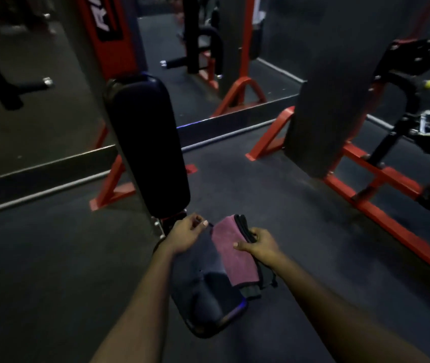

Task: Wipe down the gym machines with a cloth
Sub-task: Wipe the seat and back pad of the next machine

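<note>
A folded cloth [233,254], pink on top with dark grey layers at its edge, lies over the right side of a black padded seat [203,297] in the lower middle of the view. My right hand [259,244] grips the cloth's right edge, thumb on the pink face. My left hand [186,234] hovers at the seat's far left corner, fingers loosely curled with fingertips pinched near a dark corner of the cloth. A tall black back pad [145,148] rises just beyond the seat.
Red steel frame legs [113,184] stand left of the back pad. A second machine with a red base [381,195] and grey upright [329,100] stands at the right. A wall mirror with a metal bottom rail [46,169] runs behind. Dark rubber floor surrounds the seat.
</note>
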